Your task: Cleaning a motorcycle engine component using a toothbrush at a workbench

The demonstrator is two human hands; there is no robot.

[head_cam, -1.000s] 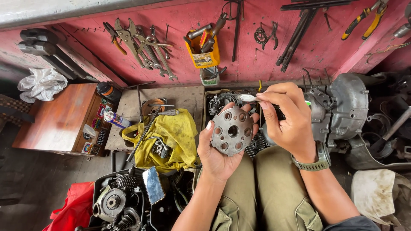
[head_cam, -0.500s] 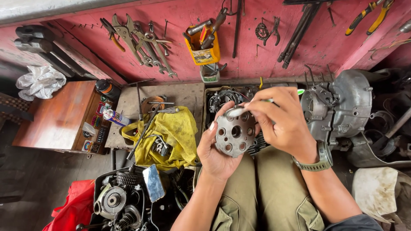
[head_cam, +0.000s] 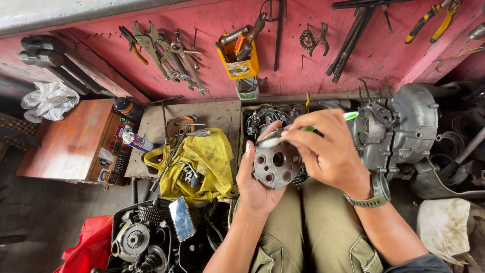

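My left hand [head_cam: 255, 184] cups a round grey metal hub with several holes [head_cam: 275, 164], held upright above my lap. My right hand [head_cam: 328, 151] grips a green-handled toothbrush [head_cam: 348, 116]; its white head rests on the hub's upper left rim. A watch sits on my right wrist. Just behind my hands stands a box of dark engine parts [head_cam: 262, 119].
A grey engine casing [head_cam: 404, 126] stands to the right. A yellow cloth [head_cam: 202, 162] with a tool lies left of my hands, beside a wooden box [head_cam: 70, 139]. Gears and a phone [head_cam: 182, 218] lie lower left. Pliers, spanners and a yellow tin [head_cam: 237, 60] hang on the pink wall.
The hub has shifted a little lower in my left hand, and my right hand has moved the brush head along its upper rim. The view has drifted slightly.
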